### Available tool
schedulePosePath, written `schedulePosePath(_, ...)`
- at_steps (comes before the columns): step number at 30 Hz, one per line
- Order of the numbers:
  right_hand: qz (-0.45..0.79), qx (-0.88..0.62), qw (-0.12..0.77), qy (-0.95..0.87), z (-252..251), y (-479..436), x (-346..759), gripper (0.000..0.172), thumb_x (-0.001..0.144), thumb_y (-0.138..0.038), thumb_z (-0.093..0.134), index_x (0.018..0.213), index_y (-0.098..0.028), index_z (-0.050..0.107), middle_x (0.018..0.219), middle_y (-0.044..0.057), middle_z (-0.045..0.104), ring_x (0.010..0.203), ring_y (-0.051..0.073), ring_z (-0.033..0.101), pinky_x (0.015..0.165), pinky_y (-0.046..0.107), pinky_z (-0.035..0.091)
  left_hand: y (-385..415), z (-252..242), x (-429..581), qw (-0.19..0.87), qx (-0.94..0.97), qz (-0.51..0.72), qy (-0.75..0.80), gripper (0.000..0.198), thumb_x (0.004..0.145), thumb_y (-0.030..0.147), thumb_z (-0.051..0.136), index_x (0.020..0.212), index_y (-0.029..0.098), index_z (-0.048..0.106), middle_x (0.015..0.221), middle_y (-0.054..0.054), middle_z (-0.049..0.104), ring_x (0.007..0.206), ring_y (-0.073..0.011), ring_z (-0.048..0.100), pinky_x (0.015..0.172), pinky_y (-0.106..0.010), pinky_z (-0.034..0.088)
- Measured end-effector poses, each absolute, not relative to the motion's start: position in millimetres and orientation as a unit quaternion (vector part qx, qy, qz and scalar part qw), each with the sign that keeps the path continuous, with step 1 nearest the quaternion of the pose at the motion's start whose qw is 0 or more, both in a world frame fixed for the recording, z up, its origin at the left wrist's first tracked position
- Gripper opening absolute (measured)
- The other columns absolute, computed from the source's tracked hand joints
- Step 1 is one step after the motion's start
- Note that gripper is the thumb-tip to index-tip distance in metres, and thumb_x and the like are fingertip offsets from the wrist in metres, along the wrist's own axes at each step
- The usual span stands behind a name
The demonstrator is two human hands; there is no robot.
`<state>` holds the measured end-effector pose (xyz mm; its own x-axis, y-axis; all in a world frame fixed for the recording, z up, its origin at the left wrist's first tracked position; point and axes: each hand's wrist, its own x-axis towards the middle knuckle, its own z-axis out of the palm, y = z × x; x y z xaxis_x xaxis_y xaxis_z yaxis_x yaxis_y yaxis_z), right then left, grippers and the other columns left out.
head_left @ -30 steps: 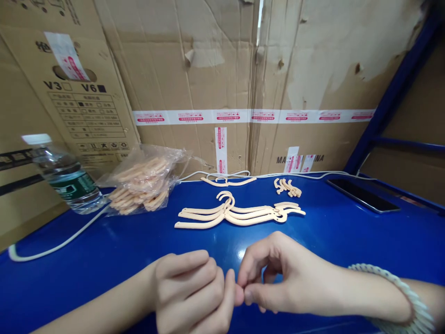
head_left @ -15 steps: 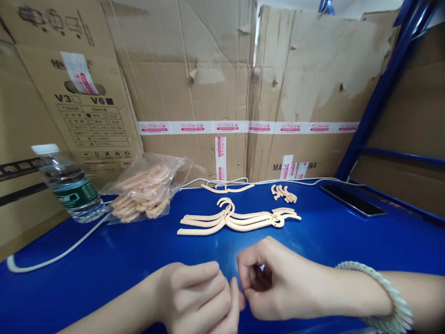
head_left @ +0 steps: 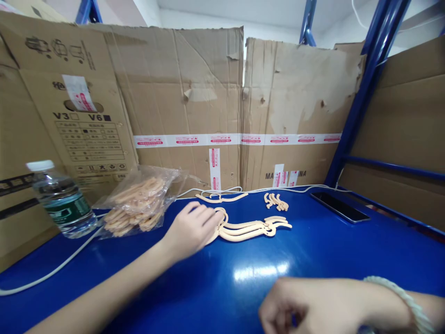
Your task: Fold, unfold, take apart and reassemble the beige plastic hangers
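My left hand (head_left: 194, 228) is stretched out over the stack of cream clothes hangers (head_left: 243, 234). Its bent fingers close at their hooks and cover the stack's left arms; the fingertips are partly hidden. Low on the right, my right hand (head_left: 306, 306) is curled and a little blurred, with a pale bracelet at the wrist. Anything inside its fingers is hidden. Short curved cream pieces (head_left: 277, 219) lie by the stack's right end. Farther back is a single hanger (head_left: 222, 199), with a small pile of curved pieces (head_left: 276, 202) to its right.
A clear plastic bag (head_left: 139, 199) full of cream hanger parts lies at left, beside a water bottle (head_left: 64, 199). A black phone (head_left: 339, 207) rests at right. A white cable (head_left: 55, 273) runs along the blue table (head_left: 194, 297). Cardboard (head_left: 181, 106) stands behind.
My left hand has left my right hand and moved forward to the hangers. My right hand has shifted down and right, still curled. The view has tilted up.
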<state>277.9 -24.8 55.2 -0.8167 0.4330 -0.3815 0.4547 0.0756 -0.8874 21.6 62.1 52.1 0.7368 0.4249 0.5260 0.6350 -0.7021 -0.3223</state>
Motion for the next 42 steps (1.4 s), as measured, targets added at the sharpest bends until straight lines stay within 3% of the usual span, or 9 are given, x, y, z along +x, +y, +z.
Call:
schedulePosePath(3,-0.528,0.327,0.015,0.784,76,-7,302,0.012,0.068,-0.015,0.048,0.057,-0.017,0.047,0.050,-0.006,0.041,0.046,0.006,0.034,0.041,0.015,0.028,115,50,25,0.190,-0.883,-0.163,-0.396,0.019,0.093,0.013,0.051,0.104,0.013,0.066,0.105,-0.014,0.069,0.104,-0.0273,0.062,0.089,-0.044,0.050)
schedulePosePath(9,-0.470,0.310,0.174,0.808,91,12,349,0.019,0.074,-0.025,0.059,0.057,-0.016,0.055,0.053,-0.005,0.052,0.049,0.008,0.047,0.050,0.018,0.037,183,36,33,0.104,-0.877,-0.097,-0.458,0.032,0.093,0.032,0.059,0.122,0.017,0.057,0.122,-0.009,0.060,0.102,-0.0232,0.063,0.085,-0.044,0.054)
schedulePosePath(11,-0.453,0.332,0.144,0.815,97,9,359,0.004,0.071,-0.017,0.059,0.069,-0.015,0.062,0.060,-0.004,0.057,0.054,0.009,0.052,0.053,0.019,0.039,189,35,36,0.098,-0.876,-0.089,-0.464,0.031,0.094,0.031,0.059,0.121,0.017,0.057,0.122,-0.010,0.060,0.102,-0.0232,0.062,0.085,-0.044,0.054)
schedulePosePath(15,-0.400,0.413,0.037,0.817,109,13,378,0.022,0.070,-0.008,0.047,0.082,-0.013,0.065,0.062,-0.003,0.056,0.053,0.010,0.052,0.050,0.018,0.039,184,40,41,0.105,-0.877,-0.084,-0.462,0.031,0.094,0.031,0.058,0.121,0.017,0.057,0.123,-0.010,0.059,0.103,-0.0233,0.062,0.086,-0.044,0.054)
schedulePosePath(21,-0.059,0.521,-0.083,0.848,98,67,390,0.034,0.094,-0.024,0.036,0.076,-0.014,0.062,0.069,0.006,0.063,0.063,0.016,0.059,0.061,0.025,0.044,159,61,47,0.134,-0.883,-0.077,-0.443,0.031,0.093,0.032,0.059,0.121,0.016,0.057,0.121,-0.009,0.060,0.101,-0.0228,0.063,0.084,-0.043,0.055)
schedulePosePath(25,0.048,0.526,-0.097,0.844,71,110,383,0.023,0.088,-0.013,0.046,0.091,-0.009,0.069,0.091,0.017,0.068,0.087,0.025,0.060,0.074,0.032,0.042,129,77,46,0.175,-0.872,-0.100,-0.445,0.023,0.096,0.028,0.054,0.112,0.014,0.060,0.108,-0.008,0.066,0.098,-0.0233,0.064,0.088,-0.046,0.051)
schedulePosePath(30,0.091,0.435,-0.079,0.892,44,144,376,0.034,0.083,-0.003,0.049,0.106,-0.014,0.071,0.108,0.013,0.068,0.103,0.024,0.054,0.086,0.031,0.040,82,80,35,0.211,-0.859,-0.141,-0.444,0.023,0.099,0.030,0.044,0.097,0.015,0.061,0.090,-0.010,0.072,0.086,-0.0264,0.068,0.079,-0.039,0.047)
schedulePosePath(36,0.116,0.374,-0.126,0.911,26,158,370,0.020,0.083,-0.009,0.057,0.086,-0.017,0.075,0.094,0.013,0.068,0.092,0.025,0.054,0.081,0.036,0.040,36,46,14,0.176,-0.856,-0.186,-0.449,0.019,0.099,0.032,0.042,0.098,0.020,0.056,0.083,-0.002,0.070,0.070,-0.0213,0.070,0.057,-0.029,0.047)
schedulePosePath(42,0.103,0.382,-0.310,0.864,31,147,363,0.019,0.085,-0.016,0.053,0.082,-0.018,0.072,0.081,0.009,0.061,0.078,0.022,0.054,0.071,0.034,0.042,19,17,11,0.019,-0.844,-0.325,-0.426,0.019,0.098,0.021,0.041,0.115,0.022,0.048,0.106,-0.005,0.067,0.094,-0.0205,0.067,0.076,-0.031,0.053)
